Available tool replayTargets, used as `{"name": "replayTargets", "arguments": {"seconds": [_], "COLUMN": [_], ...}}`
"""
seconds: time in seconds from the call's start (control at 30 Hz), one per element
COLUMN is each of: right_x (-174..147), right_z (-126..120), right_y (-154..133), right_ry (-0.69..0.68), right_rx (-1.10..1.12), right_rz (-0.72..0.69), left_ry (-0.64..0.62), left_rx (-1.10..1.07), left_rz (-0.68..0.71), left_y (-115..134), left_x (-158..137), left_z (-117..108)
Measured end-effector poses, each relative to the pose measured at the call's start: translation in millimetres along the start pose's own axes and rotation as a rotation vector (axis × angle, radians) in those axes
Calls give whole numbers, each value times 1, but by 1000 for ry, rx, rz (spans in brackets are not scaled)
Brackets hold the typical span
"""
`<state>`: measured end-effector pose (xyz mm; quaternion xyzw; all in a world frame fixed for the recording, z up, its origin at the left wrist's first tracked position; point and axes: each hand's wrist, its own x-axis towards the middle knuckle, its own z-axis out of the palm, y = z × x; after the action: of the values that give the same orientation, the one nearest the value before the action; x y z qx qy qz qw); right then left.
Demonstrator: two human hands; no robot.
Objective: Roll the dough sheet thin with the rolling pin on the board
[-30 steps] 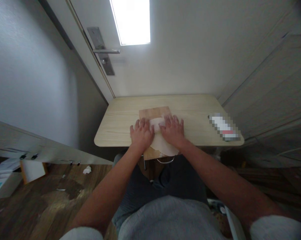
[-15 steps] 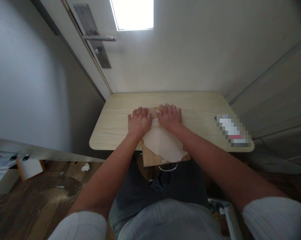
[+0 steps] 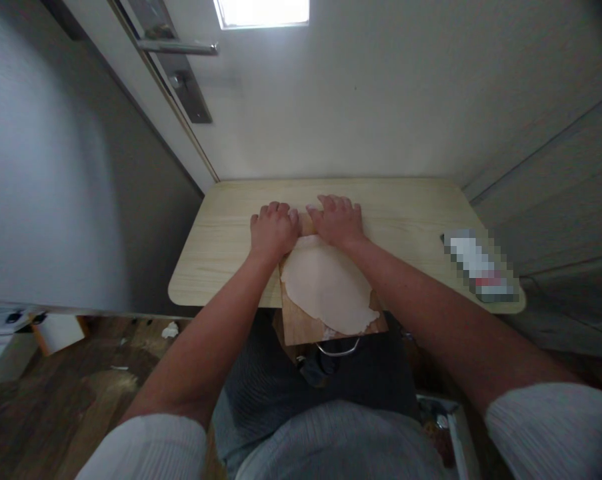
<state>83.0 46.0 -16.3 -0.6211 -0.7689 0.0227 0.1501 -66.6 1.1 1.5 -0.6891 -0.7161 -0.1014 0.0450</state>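
Observation:
A pale, flattened sheet of dough with a ragged near edge lies on a wooden board. The board reaches over the table's front edge, and a curved metal handle shows beneath it. My left hand is at the far left of the dough, fingers bent over and pointing away from me. Beside it on the right, my right hand is bent down in the same way, its thumb stretched toward the left hand. A tan wooden strip shows between them. What lies under my fingers is hidden.
The light wooden table stands against a white door with a metal lever handle. A blurred-out flat object lies at the table's right end. On the floor at left are a crumpled white scrap and a white box.
Both hands have moved slightly away from me, and more of the dough shows in front of them. The camera view has shifted a little.

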Motion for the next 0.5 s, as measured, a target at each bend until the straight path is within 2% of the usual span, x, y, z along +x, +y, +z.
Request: {"name": "replayTargets", "arguments": {"seconds": [0.5], "right_x": [25], "right_z": [3], "right_y": [-4], "right_ry": [-16], "right_rx": [29], "right_rz": [43], "left_ry": [9], "left_rx": [-27], "left_rz": [-29], "left_y": [-8], "left_x": [32], "left_z": [9]}}
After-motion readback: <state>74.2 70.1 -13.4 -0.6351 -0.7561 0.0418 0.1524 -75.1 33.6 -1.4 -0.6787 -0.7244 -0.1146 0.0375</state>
